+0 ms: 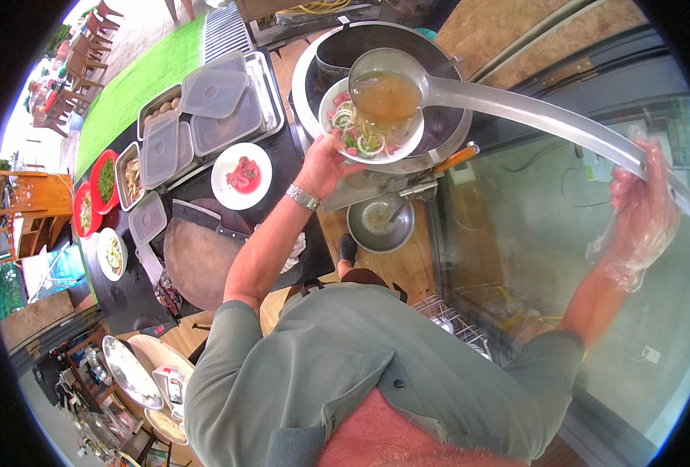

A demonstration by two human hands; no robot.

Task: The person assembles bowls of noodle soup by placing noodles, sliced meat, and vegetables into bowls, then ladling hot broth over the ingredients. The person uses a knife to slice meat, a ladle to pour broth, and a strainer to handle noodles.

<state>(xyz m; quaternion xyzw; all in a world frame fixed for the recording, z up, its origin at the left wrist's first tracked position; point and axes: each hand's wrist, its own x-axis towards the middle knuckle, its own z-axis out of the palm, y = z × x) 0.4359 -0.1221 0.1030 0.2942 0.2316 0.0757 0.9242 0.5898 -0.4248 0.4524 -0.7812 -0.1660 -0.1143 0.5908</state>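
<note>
My left hand [323,166], bare with a metal watch at the wrist, grips the rim of a white bowl [406,146] over a large round pot [459,137]. Sliced onion rings, green herbs and pink meat show in the bowl. Gloved in clear plastic, my right hand [642,198] holds the long handle of a metal ladle [479,96]. The ladle's cup, with brownish broth [386,95] in it, hangs tilted over the bowl and hides part of it. A white plate [219,190] with red raw meat [243,175] lies on the black table to the left.
A round chopping board [196,257] bears a cleaver [196,216]. Lidded metal trays [228,122], red bowls [107,181] and a white bowl with onion [111,254] stand on the table. A metal basin [381,225] sits below the pot. Glass panels rise at the right.
</note>
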